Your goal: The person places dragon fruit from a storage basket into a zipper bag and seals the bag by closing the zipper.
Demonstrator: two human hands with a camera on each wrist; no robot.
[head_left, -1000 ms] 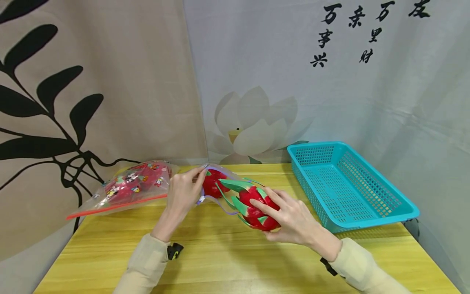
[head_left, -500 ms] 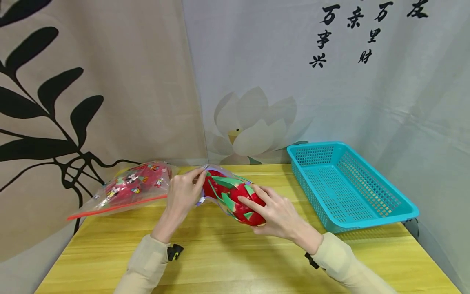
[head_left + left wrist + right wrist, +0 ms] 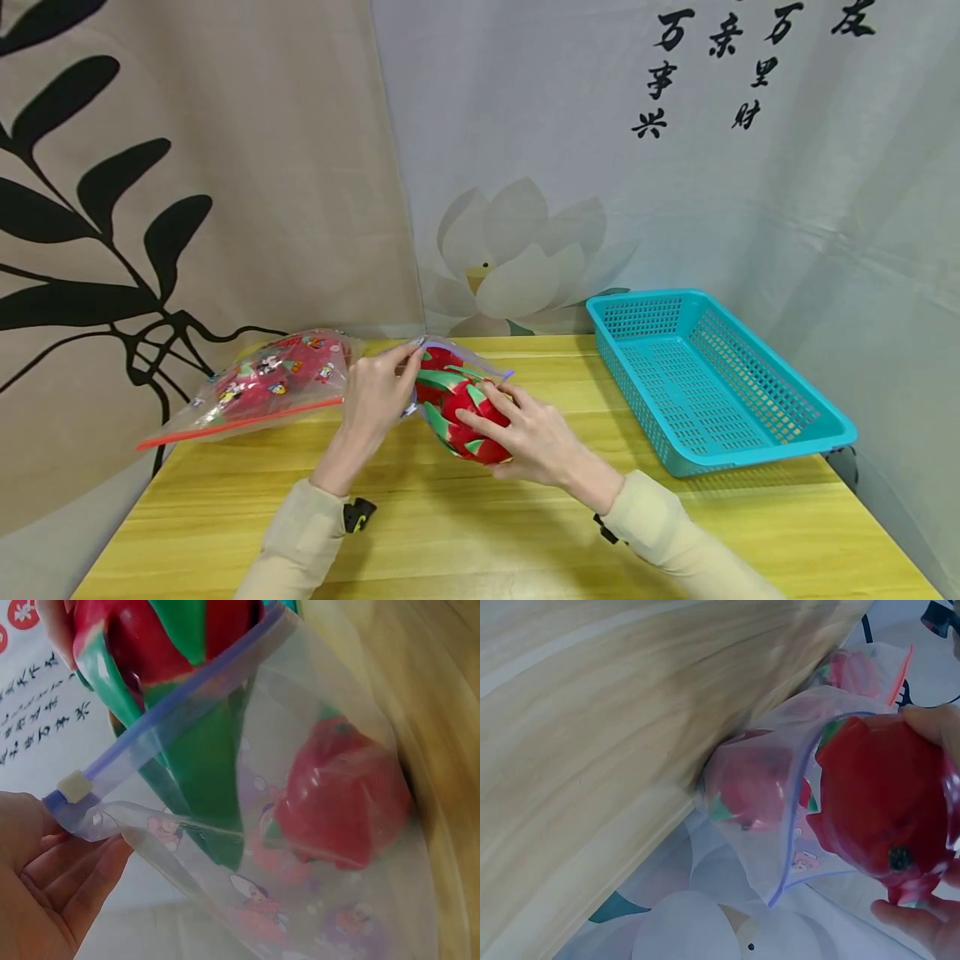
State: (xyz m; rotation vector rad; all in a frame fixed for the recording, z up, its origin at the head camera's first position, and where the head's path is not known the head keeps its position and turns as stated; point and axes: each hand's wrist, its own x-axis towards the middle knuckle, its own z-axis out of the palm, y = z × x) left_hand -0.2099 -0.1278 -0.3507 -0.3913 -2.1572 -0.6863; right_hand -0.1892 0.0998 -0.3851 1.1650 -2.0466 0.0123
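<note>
My left hand (image 3: pixel 375 392) pinches the rim of a clear zip bag (image 3: pixel 315 900) with a purple edge, close by its white slider (image 3: pixel 73 787). One red dragon fruit (image 3: pixel 345 795) lies inside that bag. My right hand (image 3: pixel 536 437) grips another red dragon fruit (image 3: pixel 881 802) with green leaf tips. Its leafy end points into the bag's mouth, and its leaves show behind the clear film in the left wrist view. The rounded red end is still outside the purple edge, under my right fingers.
A second clear bag (image 3: pixel 270 375) with an orange-red edge and cartoon prints, holding red and green contents, lies at the back left of the wooden table (image 3: pixel 450 542). A blue plastic basket (image 3: pixel 645 400) stands at the right. Behind hangs a printed cloth (image 3: pixel 300 167).
My right hand has moved left with the dragon fruit, bringing its leafy end into the bag's mouth. My left hand has stayed in place on the rim.
</note>
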